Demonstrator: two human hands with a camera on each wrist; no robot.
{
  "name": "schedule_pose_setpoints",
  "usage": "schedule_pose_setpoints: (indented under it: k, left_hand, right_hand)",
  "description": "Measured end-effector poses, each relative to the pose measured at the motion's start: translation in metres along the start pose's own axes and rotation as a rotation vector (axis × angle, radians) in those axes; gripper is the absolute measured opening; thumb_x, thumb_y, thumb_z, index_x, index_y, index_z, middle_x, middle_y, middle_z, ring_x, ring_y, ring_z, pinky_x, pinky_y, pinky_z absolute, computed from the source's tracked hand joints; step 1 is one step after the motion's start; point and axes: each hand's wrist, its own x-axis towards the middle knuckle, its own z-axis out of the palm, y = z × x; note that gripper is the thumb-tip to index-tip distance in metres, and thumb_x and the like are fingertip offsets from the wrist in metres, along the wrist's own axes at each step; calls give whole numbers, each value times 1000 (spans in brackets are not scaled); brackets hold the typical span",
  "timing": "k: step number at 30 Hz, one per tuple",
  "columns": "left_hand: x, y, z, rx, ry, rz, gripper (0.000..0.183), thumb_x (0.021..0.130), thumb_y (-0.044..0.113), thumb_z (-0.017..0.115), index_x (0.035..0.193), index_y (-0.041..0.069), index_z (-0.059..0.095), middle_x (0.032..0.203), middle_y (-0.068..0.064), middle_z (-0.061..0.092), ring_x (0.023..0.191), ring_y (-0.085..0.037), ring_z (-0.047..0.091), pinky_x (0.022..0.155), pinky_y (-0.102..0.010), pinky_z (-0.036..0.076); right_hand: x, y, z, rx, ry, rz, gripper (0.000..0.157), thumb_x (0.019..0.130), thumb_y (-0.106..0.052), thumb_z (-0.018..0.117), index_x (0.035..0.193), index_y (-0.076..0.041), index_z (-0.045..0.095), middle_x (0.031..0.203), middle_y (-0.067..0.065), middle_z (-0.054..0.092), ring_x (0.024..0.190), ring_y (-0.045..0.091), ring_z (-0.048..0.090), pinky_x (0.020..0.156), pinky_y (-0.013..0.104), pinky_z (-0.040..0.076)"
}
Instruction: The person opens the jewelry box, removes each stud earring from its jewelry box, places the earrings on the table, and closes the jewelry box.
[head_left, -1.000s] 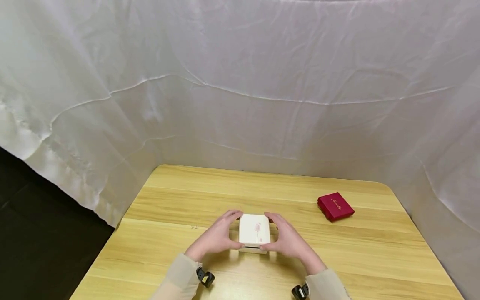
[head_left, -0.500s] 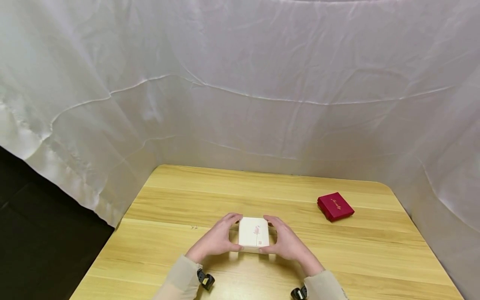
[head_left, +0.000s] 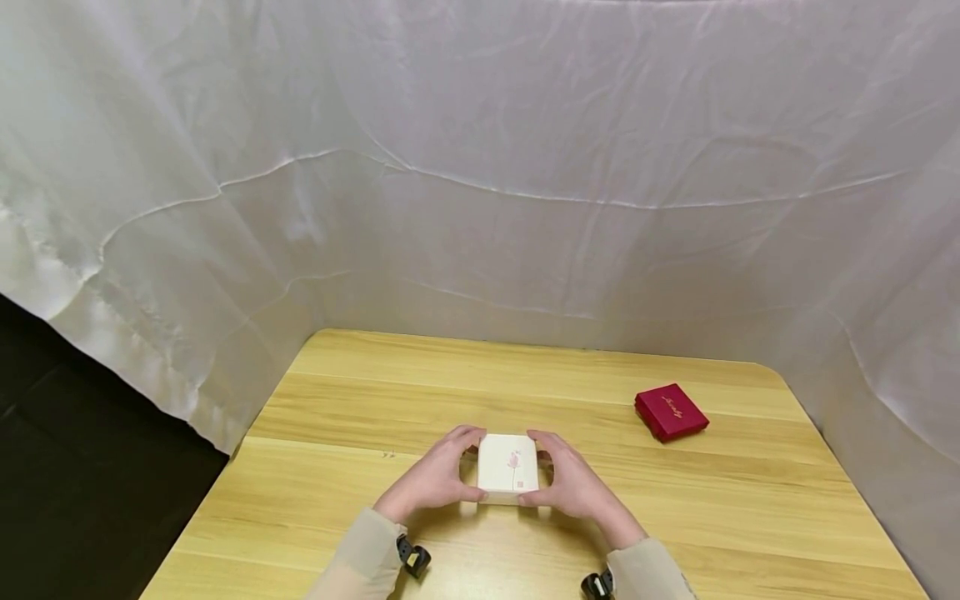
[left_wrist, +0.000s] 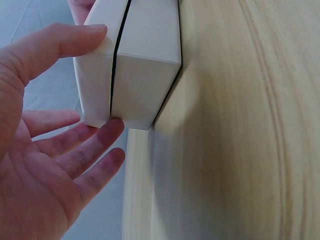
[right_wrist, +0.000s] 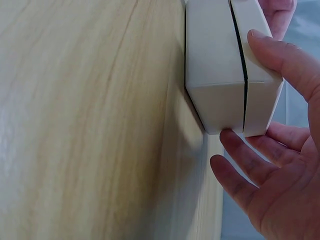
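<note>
the left grip (head_left: 437,475) and the right grip (head_left: 573,477) were both grasping the white box (head_left: 507,462), which sat on the wooden surface (head_left: 360,400) between them. each grip held one side of it, thumb at the near face and fingers reaching toward the far corner. a pink flower on a thin stem and a small pink square mark showed on top. seen from either wrist, a narrow dark line ran between the box's lid (left_wrist: 95,85) and its base (left_wrist: 140,90), and both thumbs rested on the lid's side of that line. the lowest finger of each grip stood apart from the box, just beside it.

the red box (head_left: 671,412), with gold lettering on its top, lay on the surface well apart from the right grip, farther off and to its right. a small black device (head_left: 414,558) sat at the wrist below the left grip, next to a pale sleeve (head_left: 363,546). beyond both grips, past the far edge of the surface, hung a pale cloth (head_left: 525,208).
</note>
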Motion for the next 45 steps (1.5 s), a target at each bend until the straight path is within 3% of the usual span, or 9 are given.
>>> schedule_pose_setpoints:
  k: [26,45]
  left_hand:
    - [2,-2,5,4,-21,-27,82,70,16,88,140,-1,49,141,-9,47,123,-25,50,106,-46,41]
    - [2,-3,8,46,-41,-58,86,68,19,89,140,-4,48,141,-13,48,128,-30,46,107,-46,39]
  right_hand:
    - [0,1,7,-43,-8,28,97,65,-23,93,143,3,42,141,18,47,119,33,52,103,51,42]
    - [0,1,9,-91,-12,37,97,64,-26,93,142,3,43,142,19,47,127,35,46,106,53,38]
